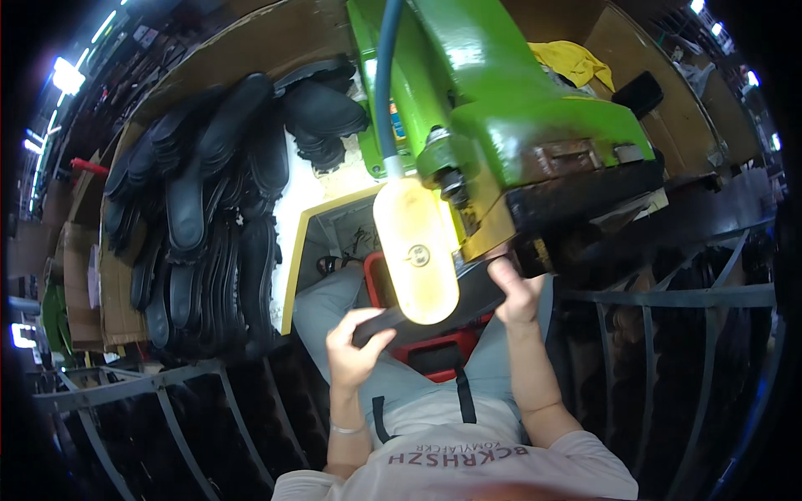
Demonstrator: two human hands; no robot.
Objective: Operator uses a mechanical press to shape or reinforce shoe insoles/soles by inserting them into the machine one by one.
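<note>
A black shoe sole [479, 294] is held level over my lap, just under the green machine's [518, 100] working head. My left hand [355, 344] grips its left end, thumb below and fingers above. Around its right end my right hand [516, 292] is closed, with the thumb pointing up against the machine's metal guard [483, 238]. A yellow oval lamp [415, 267] on a blue hose hangs in front and hides the sole's middle. Whether the sole touches the machine's tool I cannot tell.
Many black soles [185, 213] lie stacked in a cardboard-walled area at left, with more [322, 113] beside the machine. A yellow cloth [575, 63] lies at back right. Metal racks [159, 384] stand on both sides. A red frame [434, 355] shows between my legs.
</note>
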